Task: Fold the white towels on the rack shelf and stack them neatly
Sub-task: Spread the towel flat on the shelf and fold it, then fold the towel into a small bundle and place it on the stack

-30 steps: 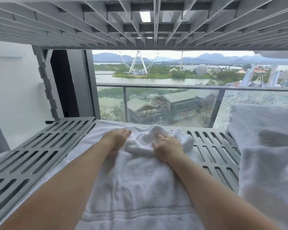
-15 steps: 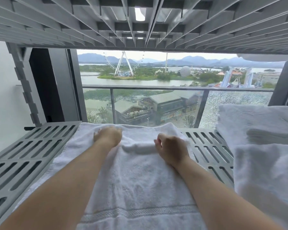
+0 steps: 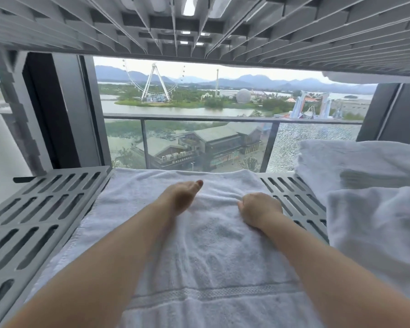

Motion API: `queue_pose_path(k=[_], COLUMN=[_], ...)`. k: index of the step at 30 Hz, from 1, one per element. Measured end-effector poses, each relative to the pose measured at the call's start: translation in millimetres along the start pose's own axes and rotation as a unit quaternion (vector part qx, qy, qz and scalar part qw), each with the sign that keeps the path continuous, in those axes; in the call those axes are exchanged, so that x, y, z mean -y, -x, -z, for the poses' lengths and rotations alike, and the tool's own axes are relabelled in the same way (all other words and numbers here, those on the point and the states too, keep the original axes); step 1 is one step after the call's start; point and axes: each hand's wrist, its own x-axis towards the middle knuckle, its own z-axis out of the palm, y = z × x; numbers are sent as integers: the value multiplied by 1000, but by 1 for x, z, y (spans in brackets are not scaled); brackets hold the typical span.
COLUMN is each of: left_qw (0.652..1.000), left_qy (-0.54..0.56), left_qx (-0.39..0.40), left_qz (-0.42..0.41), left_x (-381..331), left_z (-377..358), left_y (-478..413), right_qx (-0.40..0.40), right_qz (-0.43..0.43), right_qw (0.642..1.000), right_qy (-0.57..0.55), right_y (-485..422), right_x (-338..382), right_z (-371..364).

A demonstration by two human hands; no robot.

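Left hand [image 3: 180,197], blurred, lies flat on the white towel [image 3: 199,256], grip apart; right hand [image 3: 260,209] curls, its grip seemingly clamped on a towel ridge, atop the rack shelf [image 3: 45,209].

Flat white towel [image 3: 211,256] covers slotted shelf [image 3: 45,209] middle; other towels [image 3: 376,221] piled right.

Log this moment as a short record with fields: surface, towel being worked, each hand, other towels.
surface: grey slatted rack shelf, with another slatted shelf overhead
work piece: white towel spread across the rack shelf, woven band at the near end
left: left hand flat on the white towel, fingers straight, blurred
right: right hand on the white towel, fingers curled; unclear whether it pinches cloth
others: towel pile at the right side of the shelf
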Motion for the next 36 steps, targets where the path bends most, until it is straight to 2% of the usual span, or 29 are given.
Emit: queue_pose_path(k=[2, 4, 7, 8, 11, 14, 16, 18, 21, 23, 26, 30, 33, 36], left_qw=[988, 973, 968, 965, 954, 929, 909, 906, 912, 917, 923, 917, 928, 938], left_qy=[-156, -228, -241, -257, -292, -308, -320, -341, -366, -363, -340, -341, -321, -316], left_qx=[2, 19, 37, 37, 39, 19, 13, -4, -60, -94, -149, -173, -146, -73], left_qz=[-20, -39, -53, -42, 52, 205, 269, 252, 173, 139, 102, 115, 118, 127], left_x=[9, 14, 17, 20, 33, 37, 27, 18, 10, 10, 16, 33, 42, 40], left_z=[-3, -8, -7, -5, 8, 26, 39, 48, 52, 49, 41, 33, 35, 40], left_y=[14, 26, 37, 41, 52, 53, 45, 32, 11, -3, -21, -44, -53, -53], right_qx=[50, 54, -19, -16, 65, 117, 126, 51, -76, -104, -56, 21, 48, 85], right_qz=[-45, -69, 19, 61, 124, 102, 98, 80, 53, 61, 70, 55, 62, 70], right_qw=[996, 992, 1000, 996, 983, 983, 982, 989, 988, 984, 985, 995, 994, 993], right_qy=[53, 86, -7, -58, -120, -95, -103, -118, -120, -133, -148, -80, -71, -46], right_y=[-2, -7, -19, -20, -28, -48, -57, -63, -73, -81, -96, -111, -119, -126], right_x=[14, 40, 75, 78, 62, 45, 47, 53, 59, 61, 55, 41, 44, 47], right_z=[14, 23, 14, 7, -11, -14, -6, 3, 16, 18, 8, -10, -8, -4])
